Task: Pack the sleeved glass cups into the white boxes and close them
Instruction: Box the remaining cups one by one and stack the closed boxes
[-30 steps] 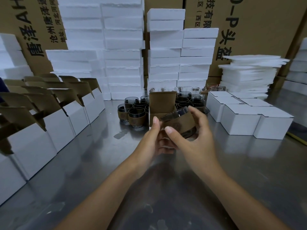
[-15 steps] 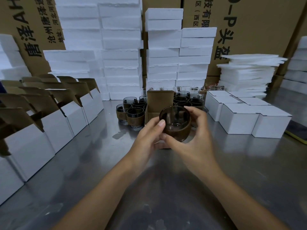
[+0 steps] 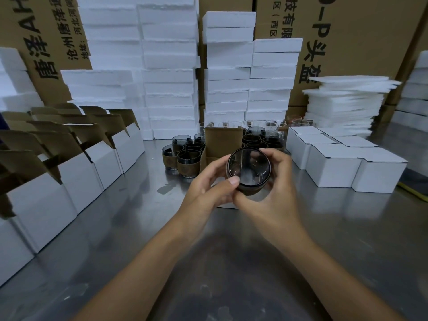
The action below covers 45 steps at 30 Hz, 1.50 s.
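A smoky glass cup (image 3: pixel 249 169) with a brown sleeve is tipped so its mouth faces me, held above the steel table. My left hand (image 3: pixel 208 187) grips its left side with the thumb on the rim, and my right hand (image 3: pixel 271 193) wraps its right side and bottom. Directly behind the cup stands an open white box (image 3: pixel 221 142) with its brown lid flap raised. More sleeved cups (image 3: pixel 187 156) cluster on both sides of that box.
Open white boxes (image 3: pixel 76 172) with raised brown flaps line the left. Closed white boxes (image 3: pixel 342 163) sit at the right. Foam block stacks (image 3: pixel 169 66), foam sheets (image 3: pixel 345 103) and large cardboard cartons (image 3: pixel 361 31) rise behind. The steel table (image 3: pixel 231 262) spreads in front.
The cup has turned from lying sideways to facing its mouth at me and has come slightly lower and nearer. Both hands have kept hold of it.
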### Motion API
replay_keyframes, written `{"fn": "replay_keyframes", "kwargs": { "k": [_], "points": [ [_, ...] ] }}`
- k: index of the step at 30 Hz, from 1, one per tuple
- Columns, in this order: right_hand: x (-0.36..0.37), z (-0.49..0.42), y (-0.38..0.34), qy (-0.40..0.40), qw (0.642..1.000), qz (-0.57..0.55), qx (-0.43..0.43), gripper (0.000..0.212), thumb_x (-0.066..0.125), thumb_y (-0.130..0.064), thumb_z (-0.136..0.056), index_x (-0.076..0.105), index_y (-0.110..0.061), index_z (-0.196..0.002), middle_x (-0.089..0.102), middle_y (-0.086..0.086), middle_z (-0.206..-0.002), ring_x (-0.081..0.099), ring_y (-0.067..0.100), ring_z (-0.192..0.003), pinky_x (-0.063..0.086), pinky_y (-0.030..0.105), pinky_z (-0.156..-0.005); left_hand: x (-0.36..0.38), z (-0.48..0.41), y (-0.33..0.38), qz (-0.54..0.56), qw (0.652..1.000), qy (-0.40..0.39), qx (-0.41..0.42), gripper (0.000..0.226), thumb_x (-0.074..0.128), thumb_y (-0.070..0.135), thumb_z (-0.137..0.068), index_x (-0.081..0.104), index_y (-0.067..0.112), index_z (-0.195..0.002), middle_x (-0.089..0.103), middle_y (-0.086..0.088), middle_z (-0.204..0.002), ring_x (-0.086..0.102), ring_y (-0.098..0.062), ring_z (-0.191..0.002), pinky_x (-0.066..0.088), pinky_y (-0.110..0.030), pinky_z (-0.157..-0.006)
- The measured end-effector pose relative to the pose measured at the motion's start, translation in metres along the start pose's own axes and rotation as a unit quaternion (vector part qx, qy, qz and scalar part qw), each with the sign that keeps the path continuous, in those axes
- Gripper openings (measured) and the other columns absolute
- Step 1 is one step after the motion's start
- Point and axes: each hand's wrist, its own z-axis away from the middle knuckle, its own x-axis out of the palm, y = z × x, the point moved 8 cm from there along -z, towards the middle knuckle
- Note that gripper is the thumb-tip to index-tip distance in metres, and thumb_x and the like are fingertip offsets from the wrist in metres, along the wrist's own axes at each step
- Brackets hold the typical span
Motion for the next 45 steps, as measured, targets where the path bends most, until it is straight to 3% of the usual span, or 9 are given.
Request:
{"fn": "replay_keyframes", "kwargs": {
  "k": [6,9,16,19,22,28,37,41,45],
  "points": [
    [-0.002,0.000,0.005,0.003,0.999,-0.038,0.036,0.060,0.077,-0.041,-0.059,0.045,-0.037,-0.110,0.058,-0.027,-0.103,0.059,-0.004,-0.097,0.044,0.007,-0.076,-0.002,0.001,-0.004,-0.030,0.999,0.005,-0.015,0.043,0.052,0.036,-0.085,0.056,0.016,-0.123,0.064,-0.012,-0.116,0.064,-0.028,-0.103,0.054,-0.027,-0.073],
    [-0.004,-0.001,0.012,0.006,0.994,-0.074,0.077,0.054,0.078,-0.041,-0.059,0.048,-0.038,-0.104,0.061,-0.026,-0.098,0.061,-0.005,-0.093,0.046,0.008,-0.073,-0.003,0.001,-0.004,-0.045,0.999,0.007,-0.025,0.043,0.048,0.041,-0.084,0.058,0.017,-0.119,0.065,-0.020,-0.098,0.062,-0.025,-0.078,0.050,-0.024,-0.063],
    [-0.004,-0.003,0.030,0.022,0.962,-0.164,0.217,0.046,0.068,-0.048,-0.065,0.060,-0.017,-0.099,0.067,-0.003,-0.089,0.064,0.005,-0.080,0.052,0.020,-0.068,-0.003,-0.001,-0.004,-0.032,0.999,0.019,-0.020,0.032,0.053,0.034,-0.083,0.065,0.025,-0.110,0.053,0.002,-0.064,0.048,-0.011,-0.056,0.038,-0.021,-0.052],
    [0.001,0.001,0.038,-0.002,0.940,-0.187,0.286,0.052,0.059,-0.055,-0.064,0.065,-0.016,-0.097,0.071,0.000,-0.081,0.068,0.008,-0.073,0.051,0.021,-0.057,0.000,0.001,-0.001,-0.045,0.999,0.008,-0.016,0.036,0.056,0.035,-0.082,0.062,0.026,-0.116,0.056,-0.003,-0.070,0.047,-0.010,-0.057,0.037,-0.022,-0.052],
    [0.010,0.005,0.039,-0.057,0.925,-0.193,0.322,0.051,0.068,-0.064,-0.060,0.067,-0.025,-0.092,0.073,-0.002,-0.079,0.068,0.007,-0.071,0.049,0.023,-0.056,0.001,0.003,-0.001,-0.056,0.998,0.004,-0.022,0.045,0.057,0.038,-0.082,0.056,0.027,-0.126,0.058,-0.011,-0.082,0.047,-0.008,-0.060,0.039,-0.021,-0.054],
    [0.019,0.011,0.039,-0.104,0.907,-0.208,0.352,0.068,0.055,-0.073,-0.047,0.068,-0.031,-0.098,0.072,-0.003,-0.084,0.067,0.007,-0.071,0.046,0.024,-0.055,0.000,0.004,0.000,-0.055,0.998,0.021,-0.025,0.032,0.062,0.041,-0.083,0.062,0.027,-0.111,0.064,0.002,-0.078,0.052,-0.007,-0.062,0.040,-0.019,-0.053],
    [0.013,0.008,0.036,-0.065,0.918,-0.200,0.337,0.078,0.058,-0.071,-0.044,0.066,-0.021,-0.104,0.073,0.003,-0.091,0.069,0.011,-0.077,0.048,0.022,-0.057,-0.003,0.003,-0.001,-0.047,0.998,0.036,-0.020,0.049,0.063,0.042,-0.082,0.053,0.018,-0.123,0.070,0.000,-0.085,0.065,-0.009,-0.070,0.051,-0.019,-0.059],
    [0.005,0.003,0.032,-0.023,0.932,-0.203,0.300,0.057,0.077,-0.060,-0.054,0.066,-0.023,-0.095,0.071,-0.003,-0.084,0.067,0.008,-0.074,0.048,0.019,-0.055,-0.005,0.003,0.000,-0.039,0.998,0.047,-0.011,0.050,0.058,0.044,-0.075,0.058,0.013,-0.114,0.067,-0.003,-0.083,0.063,-0.010,-0.069,0.051,-0.022,-0.062],
    [0.000,-0.001,0.027,-0.009,0.944,-0.208,0.254,0.038,0.068,-0.046,-0.064,0.064,-0.024,-0.095,0.071,-0.009,-0.085,0.067,0.003,-0.078,0.049,0.019,-0.062,-0.005,0.002,0.001,-0.046,0.998,0.042,-0.008,0.045,0.055,0.042,-0.079,0.061,0.016,-0.114,0.068,-0.005,-0.090,0.066,-0.013,-0.078,0.054,-0.025,-0.070]
  ]
}}
